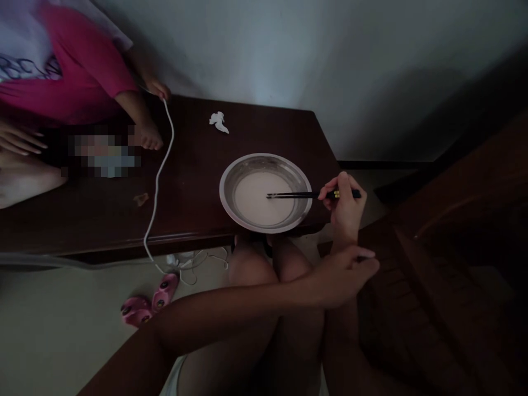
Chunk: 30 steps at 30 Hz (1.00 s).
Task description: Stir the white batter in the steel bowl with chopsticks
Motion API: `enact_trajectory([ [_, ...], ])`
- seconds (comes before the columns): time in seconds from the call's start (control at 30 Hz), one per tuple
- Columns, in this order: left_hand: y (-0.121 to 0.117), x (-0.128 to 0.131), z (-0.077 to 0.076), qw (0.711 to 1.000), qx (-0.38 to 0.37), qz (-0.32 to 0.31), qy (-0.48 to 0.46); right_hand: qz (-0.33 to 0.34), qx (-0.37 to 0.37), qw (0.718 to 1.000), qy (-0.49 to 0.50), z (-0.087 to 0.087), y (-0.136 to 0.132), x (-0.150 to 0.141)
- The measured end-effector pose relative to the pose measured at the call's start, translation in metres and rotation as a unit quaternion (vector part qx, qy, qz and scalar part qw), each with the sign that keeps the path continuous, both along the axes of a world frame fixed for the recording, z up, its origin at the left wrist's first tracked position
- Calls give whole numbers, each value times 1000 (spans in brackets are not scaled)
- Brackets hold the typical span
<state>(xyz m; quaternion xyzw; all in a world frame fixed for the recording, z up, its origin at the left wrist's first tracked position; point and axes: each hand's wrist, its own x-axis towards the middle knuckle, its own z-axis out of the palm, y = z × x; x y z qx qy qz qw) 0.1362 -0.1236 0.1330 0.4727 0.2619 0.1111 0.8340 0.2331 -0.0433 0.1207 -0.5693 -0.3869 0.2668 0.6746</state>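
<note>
A pair of black chopsticks [292, 194] with gold bands is held in my right hand [346, 206], fingers closed round the upper ends. Their tips dip into a whitish liquid [259, 201] inside a round metal bowl [226, 206]. The bowl stands near the front edge of a dark wooden table [185, 170]. My left hand [342, 278] crosses over my right forearm, thumb and forefinger nearly together. A small dark spot shows between them, too unclear to name, and the other fingers are hidden.
Crumpled white tissue [218, 122] lies behind the bowl. A white cable [157, 181] runs over the table to the floor, held by another person [91, 66] at the left. Pink shoes [150, 302] lie on the floor. Dark wooden furniture [433, 275] stands at my right.
</note>
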Motion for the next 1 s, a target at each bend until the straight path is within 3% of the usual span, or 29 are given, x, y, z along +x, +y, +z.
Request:
enact_trajectory([
  [0.13, 11, -34, 8, 984, 124, 127, -36, 28, -21, 999, -12, -3, -5, -7],
  [0.2, 17, -55, 6, 944, 237, 224, -49, 69, -29, 996, -42, -6, -5, -11],
  [0.3, 28, -88, -8, 842, 374, 389, -23, 47, -13, 996, -74, -9, -6, -12],
  [0.37, 41, -108, -24, 739, 440, 509, 19, -26, 5, 998, -52, -10, -9, -8],
  [0.43, 60, -124, -42, 674, 438, 592, 68, -69, 9, 997, -13, -11, -11, -7],
  [0.47, 72, -130, -52, 663, 411, 619, 85, -61, 5, 998, 2, -12, -12, -7],
  [0.53, 101, -139, -70, 668, 329, 663, 85, 3, -12, 1000, 12, -15, -12, -11],
  [0.6, 131, -142, -86, 703, 221, 674, 51, 68, -19, 997, -12, -18, -10, -14],
  [0.67, 153, -141, -98, 739, 148, 657, 20, 50, -14, 998, -39, -19, -10, -15],
  [0.8, 165, -137, -109, 766, 183, 616, 1, -74, 37, 997, -1, -16, -17, -8],
  [0.87, 159, -136, -108, 776, 205, 597, -14, -33, 46, 998, 0, -17, -21, -7],
  [0.93, 154, -135, -104, 776, 213, 594, -12, 36, 19, 999, -35, -20, -23, -9],
  [1.0, 151, -135, -98, 771, 217, 599, 8, 57, -13, 996, -73, -23, -22, -10],
])
